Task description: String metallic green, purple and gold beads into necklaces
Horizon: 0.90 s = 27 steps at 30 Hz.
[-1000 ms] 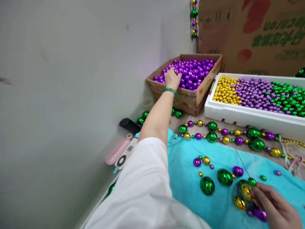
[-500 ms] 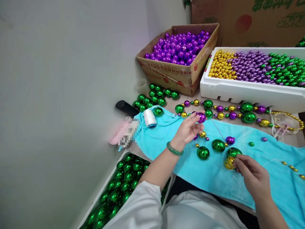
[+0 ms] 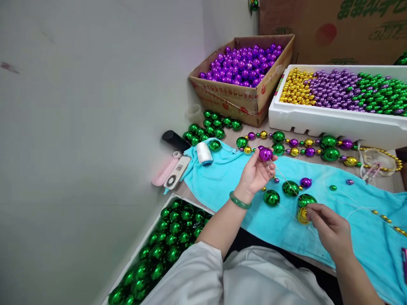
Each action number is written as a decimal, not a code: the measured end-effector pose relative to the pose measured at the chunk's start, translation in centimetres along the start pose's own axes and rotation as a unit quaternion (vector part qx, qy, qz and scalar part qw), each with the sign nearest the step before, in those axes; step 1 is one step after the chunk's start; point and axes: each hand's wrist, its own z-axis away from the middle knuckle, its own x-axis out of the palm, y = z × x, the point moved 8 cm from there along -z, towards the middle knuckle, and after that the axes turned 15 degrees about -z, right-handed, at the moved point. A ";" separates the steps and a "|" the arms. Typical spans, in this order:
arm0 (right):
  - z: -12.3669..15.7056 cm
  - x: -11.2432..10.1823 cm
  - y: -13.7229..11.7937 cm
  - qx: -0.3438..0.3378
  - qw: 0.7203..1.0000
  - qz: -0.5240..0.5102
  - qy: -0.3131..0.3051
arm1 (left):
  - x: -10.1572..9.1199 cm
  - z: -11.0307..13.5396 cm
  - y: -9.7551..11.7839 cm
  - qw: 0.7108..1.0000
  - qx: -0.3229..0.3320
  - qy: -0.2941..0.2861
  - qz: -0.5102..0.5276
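A purple bead (image 3: 265,153) is pinched in the fingertips of the left hand (image 3: 256,173), just above the blue towel (image 3: 229,186). The right hand (image 3: 330,228) is closed on a thin needle (image 3: 286,180) over the towel's near edge. Threading appears to be in hand, and the bead's hole would need lining up with the needle tip. Beyond the towel, a cardboard box (image 3: 241,101) and a foam tray (image 3: 318,123) of beads are set by a grey wall (image 3: 95,127).
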 end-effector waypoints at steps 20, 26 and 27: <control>-0.6 0.6 -0.3 -0.007 0.998 0.056 -0.014 | -2.7 0.1 0.3 0.991 0.079 0.083 -0.076; -1.0 0.6 -1.1 -0.031 0.997 0.071 -0.022 | -2.4 0.1 0.2 0.993 0.069 0.079 -0.053; -1.0 0.6 -1.2 -0.033 0.997 0.070 -0.025 | -2.4 0.0 0.1 0.994 0.060 0.078 -0.038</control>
